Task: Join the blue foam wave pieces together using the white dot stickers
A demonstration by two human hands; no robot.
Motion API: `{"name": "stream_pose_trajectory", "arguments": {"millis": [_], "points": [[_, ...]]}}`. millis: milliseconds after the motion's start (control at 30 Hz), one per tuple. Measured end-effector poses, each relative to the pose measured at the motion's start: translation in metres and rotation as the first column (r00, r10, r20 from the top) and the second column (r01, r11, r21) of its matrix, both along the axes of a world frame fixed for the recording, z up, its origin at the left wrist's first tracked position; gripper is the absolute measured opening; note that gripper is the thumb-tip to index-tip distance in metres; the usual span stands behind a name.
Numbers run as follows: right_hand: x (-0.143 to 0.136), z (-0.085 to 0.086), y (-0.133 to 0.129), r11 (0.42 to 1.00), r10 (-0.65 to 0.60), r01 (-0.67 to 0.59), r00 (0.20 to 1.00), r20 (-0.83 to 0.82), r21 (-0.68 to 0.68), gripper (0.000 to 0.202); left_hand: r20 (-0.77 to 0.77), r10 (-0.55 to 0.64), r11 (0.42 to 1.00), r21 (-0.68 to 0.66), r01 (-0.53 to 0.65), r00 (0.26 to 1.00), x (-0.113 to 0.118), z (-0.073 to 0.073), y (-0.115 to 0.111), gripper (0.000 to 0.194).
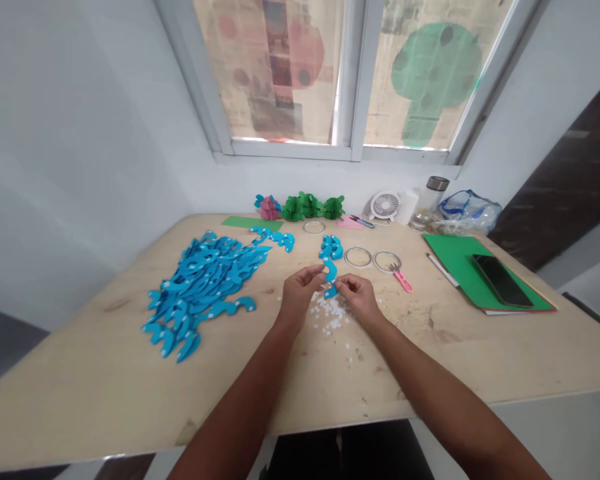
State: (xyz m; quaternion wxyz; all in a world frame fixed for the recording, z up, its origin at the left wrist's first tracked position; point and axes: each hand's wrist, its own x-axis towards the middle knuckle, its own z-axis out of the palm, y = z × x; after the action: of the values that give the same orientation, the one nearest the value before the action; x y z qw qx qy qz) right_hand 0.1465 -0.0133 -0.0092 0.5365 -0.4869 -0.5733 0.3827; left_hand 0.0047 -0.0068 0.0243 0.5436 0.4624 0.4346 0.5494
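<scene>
Between my two hands is a curved blue paper cutout (331, 272) with small white squares on it. My left hand (301, 291) pinches its left side, fingers closed. At its lower right, my right hand (359, 295) has thumb and forefinger pressed together at the paper's edge. Just beyond lies a small stack of similar blue cutouts (331, 247). White paper bits (334, 313) are scattered on the wooden table (330, 387) below my hands. A large heap of blue cutouts (205, 273) spreads over the table to the left.
Rolls of tape (358, 257) and pink-handled snips (403, 279) lie to the right. Farther right, a phone (503, 280) rests on green sheets (447, 257) beside a pen (443, 270). Green paper shapes (310, 207), a small fan (385, 206) and a bottle (433, 193) line the back.
</scene>
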Motion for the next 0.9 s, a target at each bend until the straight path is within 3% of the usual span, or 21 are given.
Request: {"name": "stream_pose_trajectory", "arguments": {"millis": [267,400,500,567,900], "points": [[-0.009,-0.003,-0.006,0.995,0.093,-0.095,0.992,0.089,0.012,0.020,0.007,0.160,0.986,0.047,-0.161,0.987,0.006,0.005,-0.007,0.021],[-0.008,0.001,-0.008,0.996,0.013,-0.026,0.988,0.152,0.085,0.019,-0.068,0.185,0.981,0.064,-0.181,0.980,0.003,0.005,-0.006,0.020],[-0.006,0.008,-0.011,0.971,-0.154,0.114,0.970,0.188,0.209,0.022,-0.191,0.167,0.983,0.110,-0.148,0.967,0.002,0.001,-0.005,0.017],[-0.005,0.012,-0.013,0.944,-0.214,0.138,0.948,0.235,0.301,0.022,-0.276,0.145,0.983,0.149,-0.107,0.950,0.003,-0.002,-0.005,0.015],[-0.003,0.014,-0.013,0.893,-0.312,0.075,0.814,0.490,0.443,0.021,-0.528,0.161,0.949,0.315,0.016,0.834,0.007,0.002,-0.011,0.013]]}}
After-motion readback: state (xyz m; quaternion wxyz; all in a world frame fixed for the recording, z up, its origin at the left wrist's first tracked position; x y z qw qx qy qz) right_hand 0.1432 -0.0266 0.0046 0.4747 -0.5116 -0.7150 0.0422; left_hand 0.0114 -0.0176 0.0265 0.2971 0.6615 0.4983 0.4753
